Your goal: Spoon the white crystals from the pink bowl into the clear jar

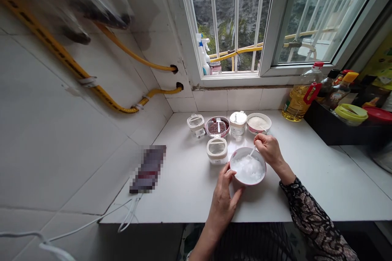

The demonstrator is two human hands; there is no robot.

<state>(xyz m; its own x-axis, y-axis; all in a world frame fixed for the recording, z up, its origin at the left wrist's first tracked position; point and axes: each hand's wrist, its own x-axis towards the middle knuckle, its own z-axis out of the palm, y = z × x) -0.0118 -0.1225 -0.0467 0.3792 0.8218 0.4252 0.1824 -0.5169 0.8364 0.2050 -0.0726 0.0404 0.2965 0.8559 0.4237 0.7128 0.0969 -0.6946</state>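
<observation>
A bowl (248,181) with a pinkish rim stands near the counter's front edge, with a white powdery substance (249,169) inside. My left hand (225,195) grips its left side, fingertips at the rim and thumb along the near wall. Above the bowl's far right side, my right hand (269,149) is closed on the handle of a small white spoon (252,151), whose tip dips into the white contents. Just left of the bowl sits a lidded clear container (217,151).
Behind stand a small lidded container (196,124), a bowl of dark red contents (217,126), a white-lidded jar (238,123) and a bowl of pale grains (259,123). An oil bottle (295,102) and a black box (324,126) are right. A pixelated dark object (148,169) lies left.
</observation>
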